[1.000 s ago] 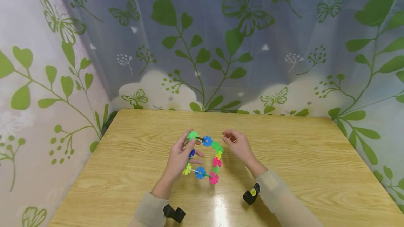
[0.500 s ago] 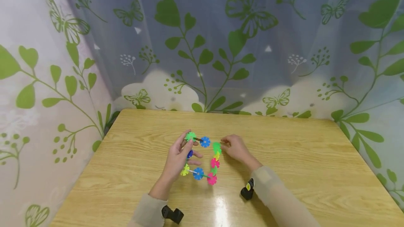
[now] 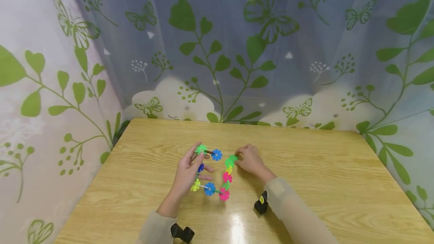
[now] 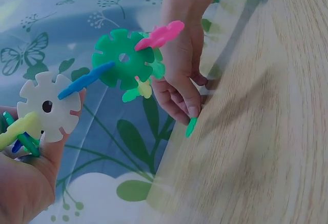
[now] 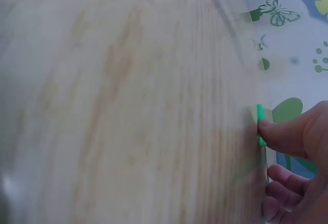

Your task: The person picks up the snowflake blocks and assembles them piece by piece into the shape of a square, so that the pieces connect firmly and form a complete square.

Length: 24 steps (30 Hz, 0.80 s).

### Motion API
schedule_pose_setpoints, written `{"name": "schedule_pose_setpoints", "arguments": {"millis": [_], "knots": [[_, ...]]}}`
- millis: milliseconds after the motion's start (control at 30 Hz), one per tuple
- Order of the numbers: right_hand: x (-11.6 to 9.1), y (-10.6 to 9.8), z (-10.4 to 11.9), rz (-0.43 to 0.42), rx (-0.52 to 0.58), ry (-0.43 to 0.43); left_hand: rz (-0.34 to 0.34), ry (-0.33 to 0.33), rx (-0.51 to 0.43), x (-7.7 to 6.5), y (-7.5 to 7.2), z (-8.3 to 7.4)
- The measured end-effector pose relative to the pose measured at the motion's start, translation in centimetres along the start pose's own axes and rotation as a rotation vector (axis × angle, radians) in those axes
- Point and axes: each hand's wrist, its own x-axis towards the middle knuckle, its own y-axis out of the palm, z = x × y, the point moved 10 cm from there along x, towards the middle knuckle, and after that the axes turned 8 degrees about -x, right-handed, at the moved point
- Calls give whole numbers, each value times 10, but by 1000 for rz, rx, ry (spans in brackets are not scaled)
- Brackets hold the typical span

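Note:
A chain of notched plastic discs (image 3: 210, 189) in several colours hangs bent in an unclosed loop over the table. My left hand (image 3: 184, 170) grips its left side, thumb on a green disc (image 3: 201, 149); a blue disc (image 3: 216, 155) sticks out beyond it by a brown link. At the chain's upper right, my right hand (image 3: 250, 160) pinches a green disc (image 5: 260, 125) between thumb and fingers. A gap separates that end from the blue disc. In the left wrist view, a white disc (image 4: 48, 106) lies against my left hand; whether the pinched disc joins the chain is hidden there.
A wooden table (image 3: 322, 168) spreads below both hands. Behind it hangs a curtain (image 3: 217, 48) printed with leaves and butterflies. A black wrist camera (image 3: 182, 233) sits at the left cuff, another black camera (image 3: 261, 203) at the right.
My right hand has come left and down from beside the loop and now pinches the green disc. The gap between blue disc and green end has widened. Both hands have drifted left.

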Motion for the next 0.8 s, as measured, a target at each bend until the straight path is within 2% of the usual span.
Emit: {"name": "schedule_pose_setpoints", "arguments": {"millis": [200, 467, 633, 800], "knots": [[0, -1, -3, 16, 51, 34, -2, -2, 7, 1, 0, -3], [-1, -3, -4, -19, 127, 45, -12, 8, 8, 1, -4, -2], [-1, -4, -3, -30, 213, 47, -6, -3, 24, 1, -3, -4], [-4, -11, -4, -69, 344, 55, 3, -18, 40, -3, 5, -14]]}}
